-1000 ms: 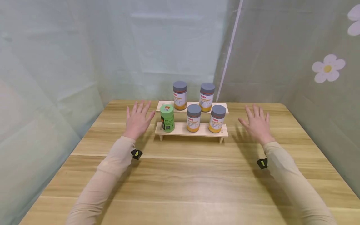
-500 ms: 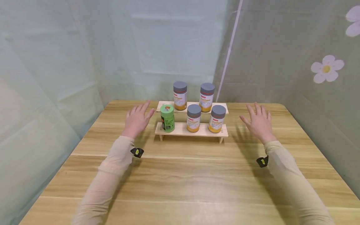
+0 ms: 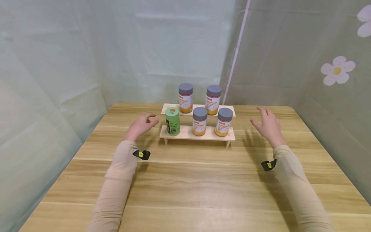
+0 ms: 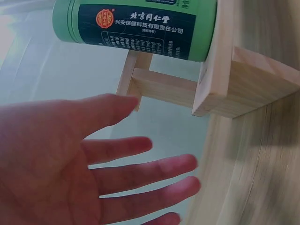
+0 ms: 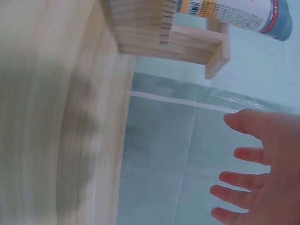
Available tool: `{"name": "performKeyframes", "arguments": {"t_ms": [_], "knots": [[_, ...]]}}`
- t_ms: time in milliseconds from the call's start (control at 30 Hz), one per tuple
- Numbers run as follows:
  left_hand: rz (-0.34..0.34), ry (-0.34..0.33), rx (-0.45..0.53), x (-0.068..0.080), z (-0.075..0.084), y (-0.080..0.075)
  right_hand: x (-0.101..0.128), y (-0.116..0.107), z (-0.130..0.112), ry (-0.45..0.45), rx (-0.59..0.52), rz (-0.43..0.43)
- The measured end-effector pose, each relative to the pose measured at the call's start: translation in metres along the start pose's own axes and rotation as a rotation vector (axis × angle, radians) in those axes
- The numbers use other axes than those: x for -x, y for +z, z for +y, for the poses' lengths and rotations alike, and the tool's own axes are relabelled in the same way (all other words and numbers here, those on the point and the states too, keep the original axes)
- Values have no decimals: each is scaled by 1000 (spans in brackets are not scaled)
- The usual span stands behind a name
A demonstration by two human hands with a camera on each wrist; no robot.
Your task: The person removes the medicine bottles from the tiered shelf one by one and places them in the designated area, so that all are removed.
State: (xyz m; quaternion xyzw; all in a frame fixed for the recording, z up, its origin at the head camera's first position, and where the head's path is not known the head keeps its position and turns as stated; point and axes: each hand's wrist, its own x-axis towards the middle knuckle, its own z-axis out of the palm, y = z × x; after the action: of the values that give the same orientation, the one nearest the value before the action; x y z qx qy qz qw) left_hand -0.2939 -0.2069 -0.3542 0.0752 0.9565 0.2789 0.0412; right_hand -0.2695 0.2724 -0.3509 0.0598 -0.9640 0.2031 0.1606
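My left hand (image 3: 139, 126) hovers just left of a green bottle (image 3: 173, 125), thumb and fingers parted with nothing between them. In the left wrist view the palm and spread fingers (image 4: 159, 172) show below the bottle, apart from it. My right hand (image 3: 269, 127), its fingers loosely extended, is held to the right of the stand and also holds nothing. A two-step wooden stand (image 3: 185, 134) carries the bottle at the left of its lower step. Beside it are two grey-lidded jars (image 3: 199, 125) with white and orange labels. Two similar jars (image 3: 185, 100) stand on the upper step.
The wood-grain table (image 3: 185, 187) extends in front of the stand and to both sides. Pale sheets (image 3: 179, 48) enclose it at the back and sides, with a white flower (image 3: 337, 71) printed at the right. Each wrist wears a small black camera (image 3: 142, 154).
Both hands have turned from palm down with fanned fingers to more sideways, their fingers drawn closer together. The bottle, jars and stand have stayed in place.
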Motion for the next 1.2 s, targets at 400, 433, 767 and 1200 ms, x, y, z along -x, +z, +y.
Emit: {"name": "performKeyframes", "arguments": {"t_ms": [400,433,767,1200], "knots": [[-213,-6,180,-8,-2,8,-5,-8,-14,17,-170,35],[-227,-4,191,-9,-2,9,-6,-9,-16,16,-179,41],[-280,33,230,-17,-3,17,-17,-9,-36,-22,-284,50],[-274,70,309,-21,-13,23,-35,-4,-55,2,-520,20]]}}
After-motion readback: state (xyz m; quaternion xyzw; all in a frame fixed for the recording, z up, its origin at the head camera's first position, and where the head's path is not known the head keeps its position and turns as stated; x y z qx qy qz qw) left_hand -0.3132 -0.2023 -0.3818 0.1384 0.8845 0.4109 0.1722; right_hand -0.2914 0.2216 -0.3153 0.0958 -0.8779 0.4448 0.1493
